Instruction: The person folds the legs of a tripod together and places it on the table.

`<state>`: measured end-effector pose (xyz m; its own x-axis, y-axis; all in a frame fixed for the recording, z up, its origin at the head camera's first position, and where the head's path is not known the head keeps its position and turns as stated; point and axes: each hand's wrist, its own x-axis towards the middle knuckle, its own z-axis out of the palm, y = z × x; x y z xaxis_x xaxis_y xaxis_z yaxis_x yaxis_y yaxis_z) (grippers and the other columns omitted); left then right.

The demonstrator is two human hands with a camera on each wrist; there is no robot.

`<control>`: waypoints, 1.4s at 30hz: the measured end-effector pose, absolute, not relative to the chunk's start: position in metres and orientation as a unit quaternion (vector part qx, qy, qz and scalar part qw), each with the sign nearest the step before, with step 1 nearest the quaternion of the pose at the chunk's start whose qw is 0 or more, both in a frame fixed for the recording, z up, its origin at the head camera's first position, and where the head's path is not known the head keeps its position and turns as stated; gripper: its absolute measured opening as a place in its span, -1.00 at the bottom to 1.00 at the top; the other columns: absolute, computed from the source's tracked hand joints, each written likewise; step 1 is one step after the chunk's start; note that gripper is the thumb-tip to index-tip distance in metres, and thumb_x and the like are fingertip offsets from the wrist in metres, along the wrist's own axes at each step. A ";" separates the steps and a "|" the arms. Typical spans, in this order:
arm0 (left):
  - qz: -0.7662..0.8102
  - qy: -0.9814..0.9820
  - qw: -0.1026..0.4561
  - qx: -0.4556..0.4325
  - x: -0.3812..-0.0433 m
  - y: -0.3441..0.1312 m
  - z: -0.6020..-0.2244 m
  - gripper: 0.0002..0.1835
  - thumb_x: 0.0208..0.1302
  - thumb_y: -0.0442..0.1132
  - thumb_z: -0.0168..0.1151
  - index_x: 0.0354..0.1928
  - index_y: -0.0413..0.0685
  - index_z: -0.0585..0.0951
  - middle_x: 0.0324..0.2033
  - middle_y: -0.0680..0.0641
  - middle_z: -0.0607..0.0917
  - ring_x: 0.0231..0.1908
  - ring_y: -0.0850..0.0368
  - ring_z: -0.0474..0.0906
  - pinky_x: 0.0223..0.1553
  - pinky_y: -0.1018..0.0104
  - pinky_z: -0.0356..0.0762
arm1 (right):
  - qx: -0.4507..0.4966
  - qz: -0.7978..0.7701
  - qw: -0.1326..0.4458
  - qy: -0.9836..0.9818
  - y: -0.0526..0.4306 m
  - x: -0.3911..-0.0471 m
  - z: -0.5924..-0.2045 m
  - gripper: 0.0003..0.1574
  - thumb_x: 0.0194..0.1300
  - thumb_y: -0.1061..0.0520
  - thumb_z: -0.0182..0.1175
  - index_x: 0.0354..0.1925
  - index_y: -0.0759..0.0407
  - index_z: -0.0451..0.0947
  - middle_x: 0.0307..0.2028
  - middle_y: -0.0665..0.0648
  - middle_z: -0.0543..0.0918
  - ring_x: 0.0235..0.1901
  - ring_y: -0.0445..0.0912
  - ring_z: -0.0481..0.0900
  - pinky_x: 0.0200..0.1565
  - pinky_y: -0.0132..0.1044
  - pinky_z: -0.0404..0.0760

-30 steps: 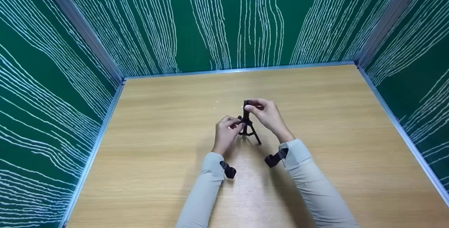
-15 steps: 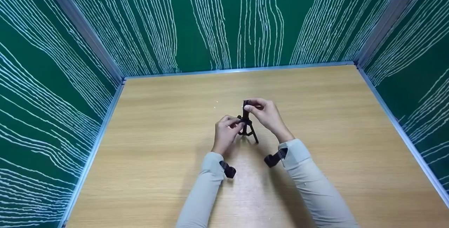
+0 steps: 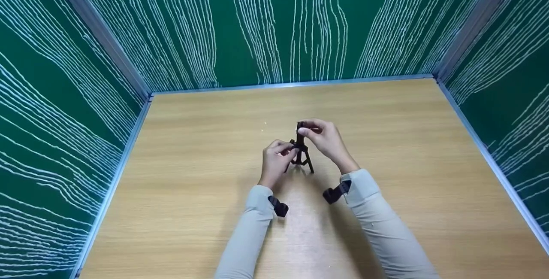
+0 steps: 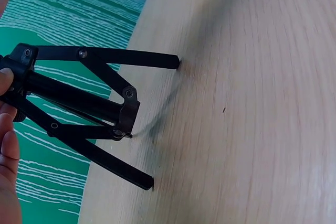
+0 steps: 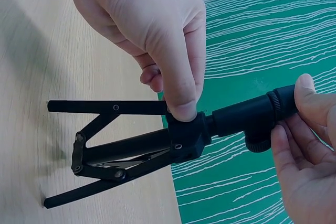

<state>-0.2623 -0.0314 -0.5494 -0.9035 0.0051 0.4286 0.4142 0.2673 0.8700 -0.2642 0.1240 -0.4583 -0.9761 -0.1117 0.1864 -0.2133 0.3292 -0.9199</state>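
A small black tripod (image 3: 299, 154) stands upright on the table with its legs spread, held by both hands. My left hand (image 3: 276, 163) pinches the collar where the legs meet, its thumb (image 5: 184, 106) pressed on top of that joint. Higher up, my right hand (image 3: 327, 141) grips the top end of the centre column between thumb and fingers, as the right wrist view shows. Below those fingers a ribbed knob (image 5: 257, 144) sticks out from the column. In the left wrist view, hinged braces (image 4: 107, 74) join the legs to the lower column, and two leg tips meet the wood.
The wood-grain table (image 3: 193, 163) is bounded by green walls (image 3: 240, 47) with white wavy lines and by metal edging (image 3: 291, 85). A few tiny white specks (image 3: 263, 126) lie behind the tripod. Black wrist cameras (image 3: 336, 193) are strapped over both sleeves.
The tripod has turned slightly between the hands: its right leg has swung a little to the left, and another leg now shows beside the left hand. Both hands have stayed nearly in place.
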 end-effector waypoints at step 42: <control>-0.593 -0.778 0.166 -0.128 -0.239 -0.031 -0.513 -0.88 0.06 -0.46 0.37 -0.34 -0.40 0.69 -0.39 -0.27 0.66 -0.47 0.23 0.51 -0.40 0.52 0.50 | 0.108 0.591 0.031 -0.799 0.127 -0.264 -0.461 -0.55 0.28 0.15 0.26 0.08 0.36 0.54 -0.04 0.36 0.66 0.00 0.16 0.63 0.15 -0.08 0.54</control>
